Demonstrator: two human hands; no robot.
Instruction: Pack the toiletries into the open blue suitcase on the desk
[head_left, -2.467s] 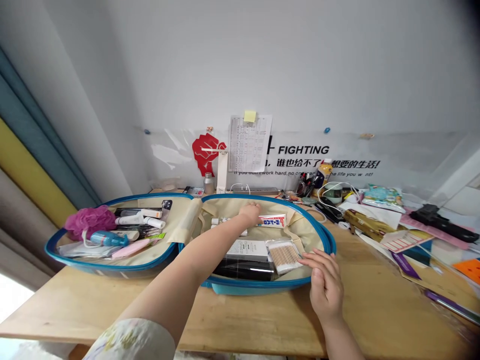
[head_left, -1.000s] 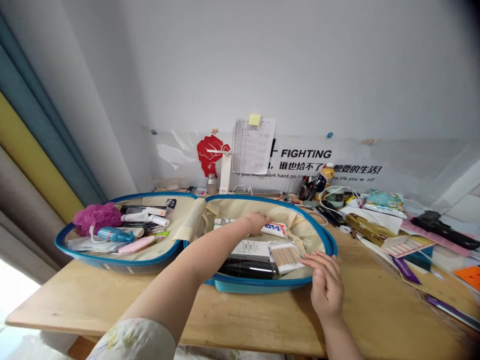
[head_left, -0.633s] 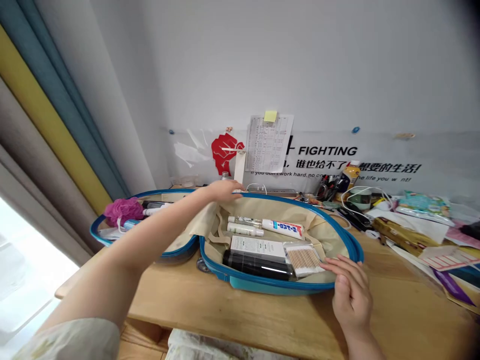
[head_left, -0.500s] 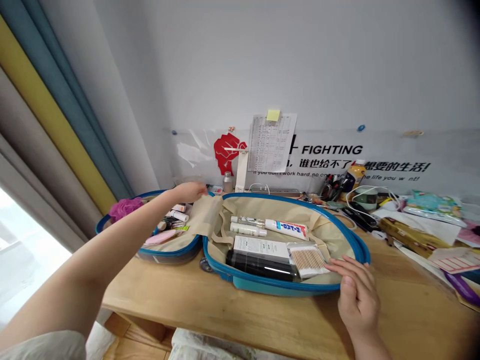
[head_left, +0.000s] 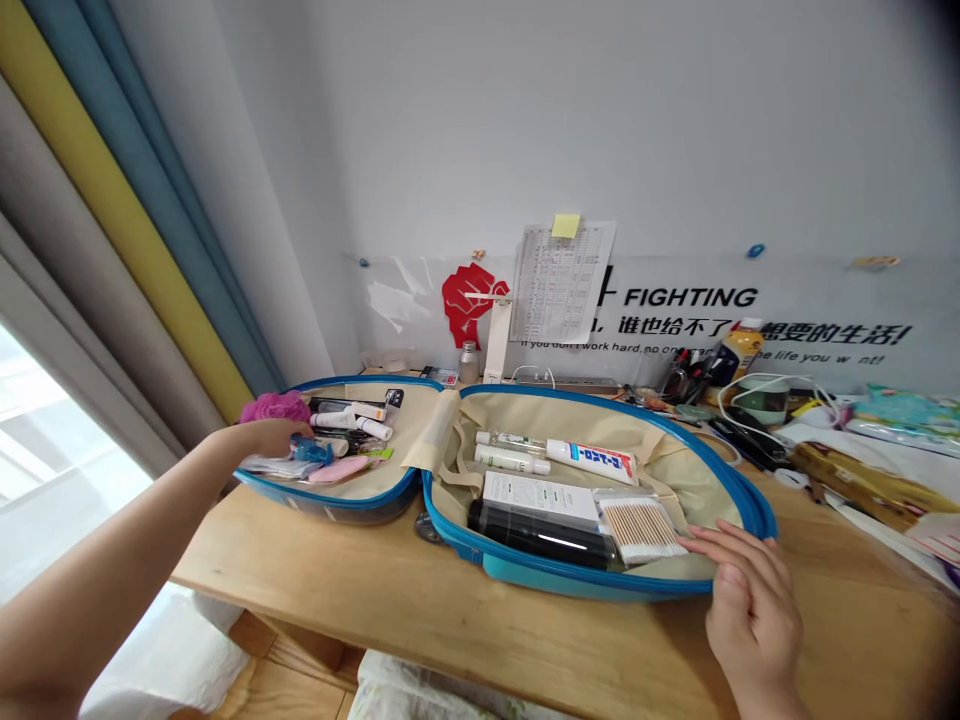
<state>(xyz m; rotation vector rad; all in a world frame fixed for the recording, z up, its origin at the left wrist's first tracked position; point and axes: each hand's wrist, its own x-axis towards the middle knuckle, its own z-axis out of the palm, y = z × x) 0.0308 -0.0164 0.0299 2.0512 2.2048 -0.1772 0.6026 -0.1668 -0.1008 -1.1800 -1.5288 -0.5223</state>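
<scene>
Left hand (head_left: 276,437) has reached the blue bottle (head_left: 315,453), grip unclear; right hand (head_left: 754,605) lies unclenched on suitcase rim (head_left: 750,502).

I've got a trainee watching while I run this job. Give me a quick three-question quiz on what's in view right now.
1. Short answer: Which half of the suitcase, as pictured, is the left hand at?
2. True or false: The toothpaste tube and the black cylinder lie in the same half.
3. Fill in the blank: The cotton swab packet is nearest the ____ hand.

Key: 1. The left half. 2. True. 3. Right (the right hand).
</scene>
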